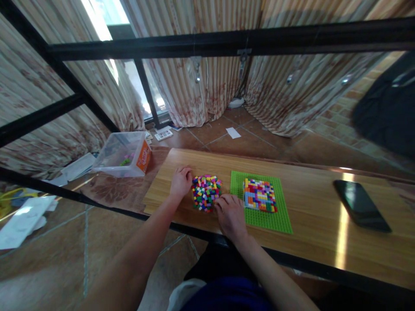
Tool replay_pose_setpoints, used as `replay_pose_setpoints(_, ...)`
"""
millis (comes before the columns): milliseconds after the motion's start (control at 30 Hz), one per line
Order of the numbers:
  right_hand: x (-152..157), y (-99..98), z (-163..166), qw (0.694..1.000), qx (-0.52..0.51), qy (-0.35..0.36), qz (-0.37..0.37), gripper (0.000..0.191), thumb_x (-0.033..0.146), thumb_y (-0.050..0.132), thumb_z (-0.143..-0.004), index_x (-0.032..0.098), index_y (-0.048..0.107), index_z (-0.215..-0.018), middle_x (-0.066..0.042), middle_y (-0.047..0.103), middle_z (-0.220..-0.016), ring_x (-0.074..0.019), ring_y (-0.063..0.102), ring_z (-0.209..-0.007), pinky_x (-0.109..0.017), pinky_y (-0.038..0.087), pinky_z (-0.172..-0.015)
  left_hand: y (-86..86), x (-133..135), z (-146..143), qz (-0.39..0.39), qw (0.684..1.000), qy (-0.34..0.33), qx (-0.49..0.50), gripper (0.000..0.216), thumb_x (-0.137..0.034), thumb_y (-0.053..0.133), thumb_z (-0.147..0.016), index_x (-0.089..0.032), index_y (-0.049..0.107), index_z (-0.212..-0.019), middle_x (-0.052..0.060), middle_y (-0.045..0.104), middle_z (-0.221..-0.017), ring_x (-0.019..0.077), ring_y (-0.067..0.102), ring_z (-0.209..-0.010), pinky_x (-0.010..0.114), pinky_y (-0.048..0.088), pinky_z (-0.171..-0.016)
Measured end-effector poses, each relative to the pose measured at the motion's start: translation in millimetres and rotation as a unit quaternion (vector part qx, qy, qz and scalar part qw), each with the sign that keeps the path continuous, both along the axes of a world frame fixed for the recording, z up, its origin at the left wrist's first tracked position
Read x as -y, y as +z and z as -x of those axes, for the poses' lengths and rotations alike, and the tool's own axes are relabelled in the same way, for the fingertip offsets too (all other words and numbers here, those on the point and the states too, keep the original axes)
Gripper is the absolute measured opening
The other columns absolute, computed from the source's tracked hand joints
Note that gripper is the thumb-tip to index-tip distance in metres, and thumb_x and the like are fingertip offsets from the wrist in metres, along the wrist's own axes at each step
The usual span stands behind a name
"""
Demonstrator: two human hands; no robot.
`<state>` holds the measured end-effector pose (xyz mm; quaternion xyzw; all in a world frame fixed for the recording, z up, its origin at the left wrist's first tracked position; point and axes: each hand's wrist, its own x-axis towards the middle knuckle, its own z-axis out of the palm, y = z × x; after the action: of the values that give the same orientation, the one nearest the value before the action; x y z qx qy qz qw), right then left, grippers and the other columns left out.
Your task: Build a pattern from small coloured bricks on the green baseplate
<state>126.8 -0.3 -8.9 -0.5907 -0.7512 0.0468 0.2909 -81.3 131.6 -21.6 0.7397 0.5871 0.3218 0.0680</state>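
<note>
A heap of small multicoloured toy bricks (206, 193) lies on the wooden table between my two hands. At its left side is my left hand (181, 182), fingers curled together; whatever may be in them is hidden. My right hand (231, 216) reaches the heap's lower right edge with thumb and fingers drawn together, and any brick in that pinch is too small to make out. Just right of this hand lies a green studded baseplate (282, 218). A tightly packed block of mixed-colour bricks (259, 195) is built on it, partly stepped along its edges.
A dark phone (361, 205) lies at the right on the table (311, 194). Past the table's left end stands a clear plastic box (113, 151) with a few green and pink pieces inside. A black metal bar (207, 43) crosses in front of the curtains.
</note>
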Motion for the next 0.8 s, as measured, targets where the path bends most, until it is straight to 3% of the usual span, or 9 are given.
replay_pose_setpoints(233, 0, 1.1, -1, 0.999, -0.034, -0.002, -0.001, 0.013, 0.018, 0.055, -0.093, 0.024, 0.065, -0.089, -0.006, 0.069, -0.099, -0.0243, 0.055, -0.092, -0.038, 0.041, -0.079, 1.3, 0, 1, -0.003, 1.000, 0.000, -0.007, 0.023, -0.015, 0.047, -0.087, -0.017, 0.069, -0.096, 0.010, 0.069, -0.103, 0.0256, 0.062, -0.103, 0.042, 0.051, -0.099)
replay_pose_setpoints(400, 4, 13.3, -19, 0.991, -0.132, -0.022, 0.012, 0.020, 0.025, 0.046, -0.097, 0.023, 0.065, -0.092, -0.006, 0.069, -0.089, -0.0213, 0.063, -0.083, -0.035, 0.047, -0.074, 0.5, -1, 2, -0.009, 1.000, -0.002, -0.004, 0.023, -0.017, 0.047, -0.086, -0.018, 0.069, -0.096, 0.011, 0.069, -0.104, 0.0256, 0.062, -0.103, 0.042, 0.051, -0.099)
replay_pose_setpoints(600, 10, 31.2, -65, 0.968, -0.229, -0.097, 0.001, 0.023, 0.036, 0.050, -0.095, 0.024, 0.069, -0.097, -0.006, 0.073, -0.097, -0.0210, 0.068, -0.088, -0.035, 0.053, -0.081, -0.8, -3, 3, -0.011, 1.000, -0.001, -0.007, 0.025, -0.019, 0.046, -0.087, -0.018, 0.069, -0.096, 0.011, 0.069, -0.105, 0.0266, 0.062, -0.104, 0.043, 0.051, -0.098)
replay_pose_setpoints(800, -3, 30.4, -128, 0.958, -0.206, -0.198, -0.037, 0.029, 0.039, 0.050, -0.092, 0.023, 0.074, -0.095, -0.009, 0.073, -0.098, -0.0229, 0.067, -0.089, -0.037, 0.053, -0.081, -1.9, -4, 3, -0.016, 1.000, 0.000, -0.006, 0.025, -0.020, 0.046, -0.086, -0.019, 0.069, -0.095, 0.011, 0.069, -0.103, 0.0264, 0.063, -0.101, 0.044, 0.052, -0.096)
